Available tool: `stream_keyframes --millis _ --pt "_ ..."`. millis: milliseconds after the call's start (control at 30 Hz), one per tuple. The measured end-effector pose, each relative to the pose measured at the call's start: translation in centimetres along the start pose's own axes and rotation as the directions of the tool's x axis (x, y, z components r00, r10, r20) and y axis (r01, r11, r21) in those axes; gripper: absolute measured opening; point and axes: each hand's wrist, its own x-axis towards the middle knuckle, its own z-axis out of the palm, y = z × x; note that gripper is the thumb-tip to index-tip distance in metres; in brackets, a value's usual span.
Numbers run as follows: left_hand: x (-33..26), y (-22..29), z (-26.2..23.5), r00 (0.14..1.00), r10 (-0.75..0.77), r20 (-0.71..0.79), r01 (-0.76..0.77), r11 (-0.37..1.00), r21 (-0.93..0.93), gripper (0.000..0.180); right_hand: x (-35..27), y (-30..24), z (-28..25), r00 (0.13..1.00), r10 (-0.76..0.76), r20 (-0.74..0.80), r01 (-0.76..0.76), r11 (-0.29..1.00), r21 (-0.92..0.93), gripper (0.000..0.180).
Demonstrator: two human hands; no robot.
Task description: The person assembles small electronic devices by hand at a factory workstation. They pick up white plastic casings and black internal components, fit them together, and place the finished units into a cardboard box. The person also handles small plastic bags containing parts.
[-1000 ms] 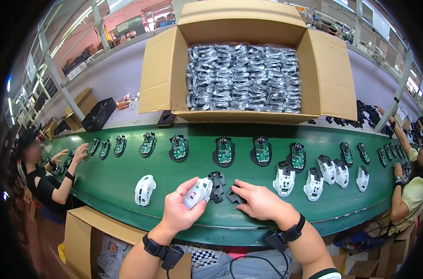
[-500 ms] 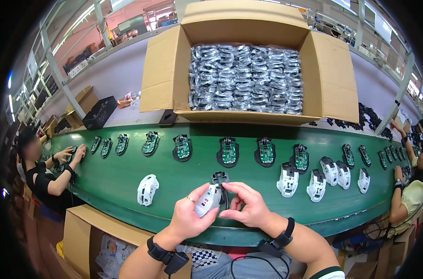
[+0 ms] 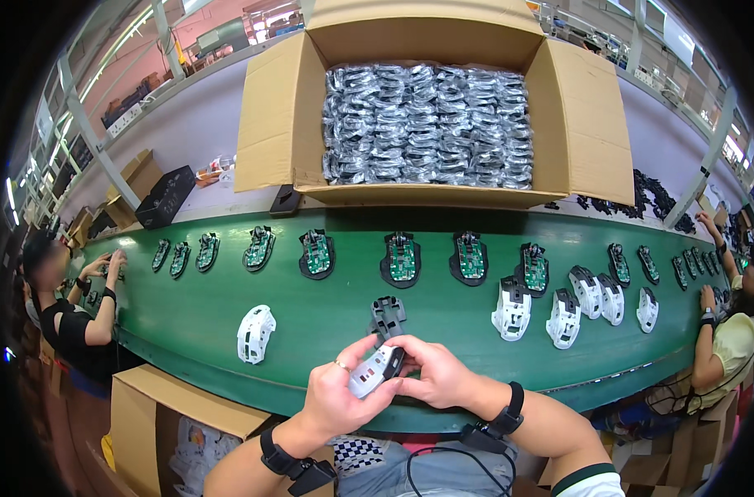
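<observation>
My left hand is closed round a white computer mouse shell just above the near side of the green belt. My right hand pinches a black side piece against the shell's right edge; whether it is fastened there I cannot tell. Just beyond my fingertips is a dark grey plastic mouse part, its near end hidden by my hands. Another white shell lies to the left. To the right are several white shells with dark tops.
Mouse bases with green circuit boards lie in a row along the green belt. Behind stands an open carton of bagged items. A lower carton is at my left. People work at the left and right.
The shell has come slightly nearer to me, with the black side piece now against its edge. My right fingers have closed in on it. More of the dark grey part shows.
</observation>
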Motion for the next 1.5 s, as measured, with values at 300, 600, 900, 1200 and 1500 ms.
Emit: stream_keyframes --millis 300,600,900,1200,1500 --pt "1.4 -0.7 -0.1 0.965 0.253 -0.072 -0.224 0.935 0.276 0.051 1.0 -1.0 0.4 0.91 -0.396 -0.122 0.299 0.832 -0.468 0.06" --pt "0.7 -1.4 -2.0 0.858 0.504 -0.102 -0.475 0.852 0.22 0.031 0.6 -2.1 -0.6 0.894 -0.447 -0.035 0.421 0.863 -0.281 0.037" --pt "1.7 -1.8 -2.4 0.845 0.525 -0.101 -0.473 0.821 0.32 0.048 0.4 -2.8 -0.7 0.891 -0.424 -0.159 0.361 0.877 -0.316 0.02" --pt "1.6 -6.2 -7.5 0.937 -0.239 -0.253 0.341 0.483 0.807 0.057 1.9 -1.2 -7.0 0.643 -0.604 -0.471 -0.166 0.49 -0.855 0.024" --pt "2.3 -5.0 -6.0 0.967 -0.251 0.046 0.172 0.774 0.609 0.075 0.7 0.0 -0.9 0.973 -0.226 0.036 0.121 0.375 -0.919 0.059"
